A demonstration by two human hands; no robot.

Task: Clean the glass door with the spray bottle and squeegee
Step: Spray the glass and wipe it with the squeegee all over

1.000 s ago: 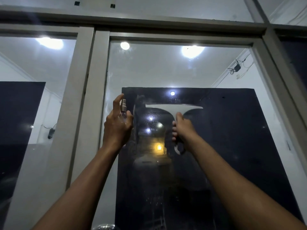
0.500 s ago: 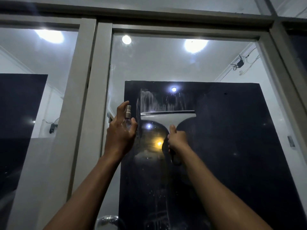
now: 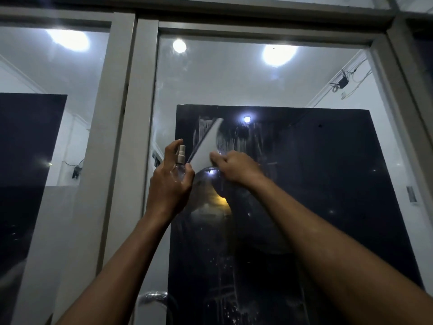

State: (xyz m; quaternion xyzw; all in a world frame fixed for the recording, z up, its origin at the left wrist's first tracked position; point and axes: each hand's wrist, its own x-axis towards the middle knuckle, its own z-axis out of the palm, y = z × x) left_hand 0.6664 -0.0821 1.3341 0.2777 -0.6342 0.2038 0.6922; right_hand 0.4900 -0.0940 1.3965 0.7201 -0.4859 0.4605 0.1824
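Observation:
The glass door (image 3: 269,85) fills the view, with wet streaks and droplets over its dark middle part. My left hand (image 3: 169,181) grips a small clear spray bottle (image 3: 181,158), its pale nozzle sticking up beside my raised forefinger. My right hand (image 3: 236,167) holds the white squeegee (image 3: 206,146) by its handle, which the hand hides. The blade is turned steeply, running from lower left to upper right against the glass, and its lower end is close to the bottle.
A pale door frame post (image 3: 131,137) stands just left of my left hand, with a second glass pane (image 3: 46,113) beyond it. A shiny door handle (image 3: 152,297) shows at the bottom edge. Ceiling lamps reflect in the upper glass.
The squeegee blade went from level to steeply tilted as my right hand turned and shifted right. It had first slid down the glass, leaving a streaked patch. My left hand barely moved.

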